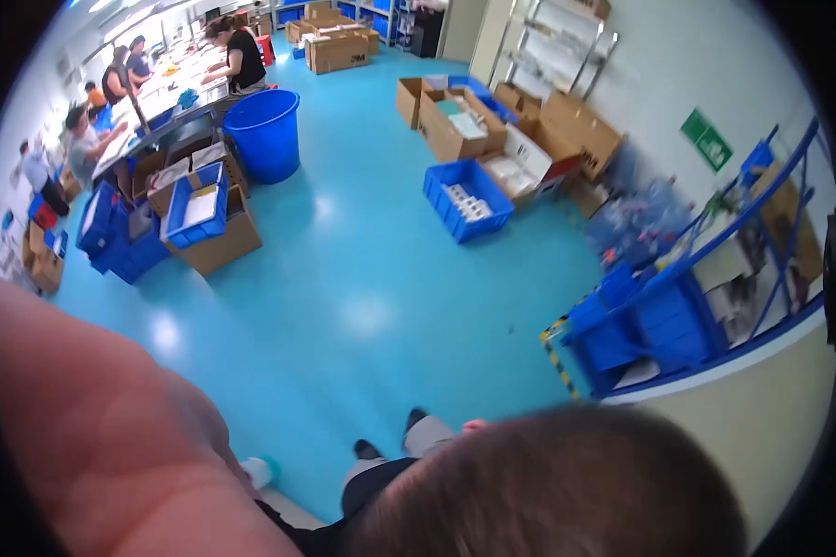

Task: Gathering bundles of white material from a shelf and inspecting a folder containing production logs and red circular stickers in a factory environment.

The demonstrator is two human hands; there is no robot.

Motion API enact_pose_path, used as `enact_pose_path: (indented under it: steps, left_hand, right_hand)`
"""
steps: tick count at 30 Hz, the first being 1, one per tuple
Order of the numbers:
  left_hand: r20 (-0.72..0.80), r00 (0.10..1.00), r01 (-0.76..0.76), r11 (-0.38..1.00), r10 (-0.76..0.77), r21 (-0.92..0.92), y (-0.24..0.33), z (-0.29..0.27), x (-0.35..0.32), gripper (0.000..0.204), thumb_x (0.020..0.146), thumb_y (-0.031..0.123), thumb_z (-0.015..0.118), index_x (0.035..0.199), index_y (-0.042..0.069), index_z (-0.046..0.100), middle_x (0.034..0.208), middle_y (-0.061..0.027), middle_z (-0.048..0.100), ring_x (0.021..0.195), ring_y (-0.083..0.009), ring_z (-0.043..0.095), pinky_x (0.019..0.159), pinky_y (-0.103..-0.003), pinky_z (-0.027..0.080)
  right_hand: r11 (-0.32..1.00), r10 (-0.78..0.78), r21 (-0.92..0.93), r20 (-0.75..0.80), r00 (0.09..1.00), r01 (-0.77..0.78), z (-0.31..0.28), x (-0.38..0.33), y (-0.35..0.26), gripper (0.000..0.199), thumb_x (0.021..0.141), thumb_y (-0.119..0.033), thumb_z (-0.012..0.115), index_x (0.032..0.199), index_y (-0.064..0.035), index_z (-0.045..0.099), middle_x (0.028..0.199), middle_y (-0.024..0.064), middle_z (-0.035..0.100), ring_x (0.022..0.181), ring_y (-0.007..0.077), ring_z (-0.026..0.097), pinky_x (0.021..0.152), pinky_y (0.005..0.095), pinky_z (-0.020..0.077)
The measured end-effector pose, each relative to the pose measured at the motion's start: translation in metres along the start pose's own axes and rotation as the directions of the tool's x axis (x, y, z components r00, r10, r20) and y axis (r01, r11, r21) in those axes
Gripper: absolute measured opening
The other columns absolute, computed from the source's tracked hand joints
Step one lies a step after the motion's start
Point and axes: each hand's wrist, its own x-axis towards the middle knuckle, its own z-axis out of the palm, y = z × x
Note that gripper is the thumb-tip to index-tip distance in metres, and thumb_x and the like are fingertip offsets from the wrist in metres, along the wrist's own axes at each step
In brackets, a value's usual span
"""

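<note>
At the lower left the left hand fills the corner, raised right up against the lens and blurred; I cannot tell whether its fingers are open or curled, and nothing shows in its grip; no handling seems under way. Beyond it stand blue crates on cardboard boxes and a blue tub; nearest the hand, low in the middle, are dark shoes and a head of hair; a blue rack stands at right. The right hand is out of view; any grasp would first call for the hand to come off the lens.
</note>
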Motion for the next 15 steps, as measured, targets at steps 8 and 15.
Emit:
enact_pose_path:
  steps: [8, 15]
  left_hand:
    - [0.162, 0.987, 0.002, 0.990, 0.020, -0.138, -0.169, 0.127, -0.057, 0.071, 0.086, 0.046, 0.055, 0.138, 0.006, 0.028, 0.135, -0.0188, 0.040, 0.122, -0.0356, 0.042, 0.101, -0.047, 0.033]
    - [0.124, 0.983, -0.108, 0.975, 0.133, -0.194, -0.292, 0.298, -0.057, 0.071, 0.086, 0.046, 0.055, 0.138, 0.006, 0.028, 0.134, -0.0192, 0.040, 0.121, -0.0358, 0.042, 0.101, -0.048, 0.033]
  right_hand:
    - [0.924, 0.170, 0.348, -0.007, 0.985, -0.157, -0.027, 0.120, -0.093, 0.017, 0.085, -0.015, 0.060, 0.097, -0.0031, 0.058, 0.083, 0.0048, 0.063, 0.067, 0.0122, 0.058, 0.062, 0.0259, 0.0492]
    - [0.965, 0.035, 0.262, -0.097, 0.995, -0.009, -0.142, 0.260, -0.090, 0.016, 0.084, -0.018, 0.061, 0.094, -0.0052, 0.057, 0.080, 0.0045, 0.063, 0.067, 0.0123, 0.058, 0.062, 0.0278, 0.0497]
